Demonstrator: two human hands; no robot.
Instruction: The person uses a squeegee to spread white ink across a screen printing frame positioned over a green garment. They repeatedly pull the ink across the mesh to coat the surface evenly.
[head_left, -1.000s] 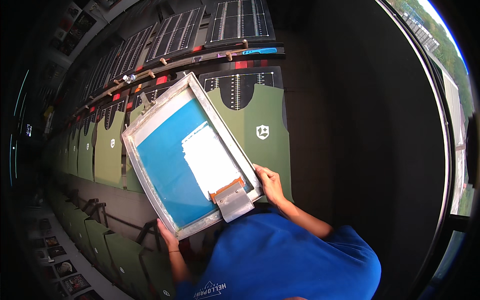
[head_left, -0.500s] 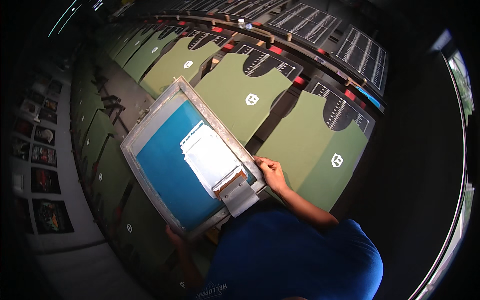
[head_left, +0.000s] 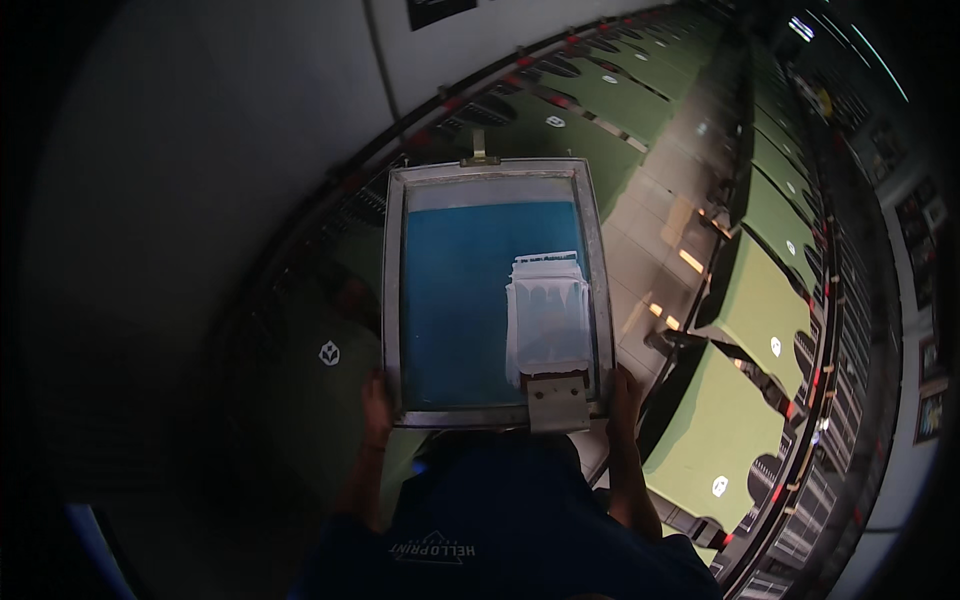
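Observation:
A screen printing frame (head_left: 395, 270) with a pale metal rim is held in front of my body, its blue mesh (head_left: 455, 300) facing up. My left hand (head_left: 377, 402) grips the lower left side of the rim. On the opposite side, my right hand (head_left: 626, 392) is closed round the lower right edge; its fingers are partly hidden. White ink (head_left: 548, 315) covers a patch on the right of the mesh. At the bottom of that patch rests a squeegee (head_left: 560, 403) with a metal holder, overhanging the near rim. A metal clamp (head_left: 479, 150) sticks up from the far rim.
Green shirt pieces (head_left: 725, 410) with small white emblems lie on a row of boards to the right. Another row with green fabric (head_left: 345, 395) runs along the left, in shadow. Between them stretches a tiled aisle floor (head_left: 640, 225). A plain wall (head_left: 250, 100) stands at the left.
I have turned, so the view now runs down the aisle between the two rows. The frame has gone from tilted to straight in front of me, still in both hands.

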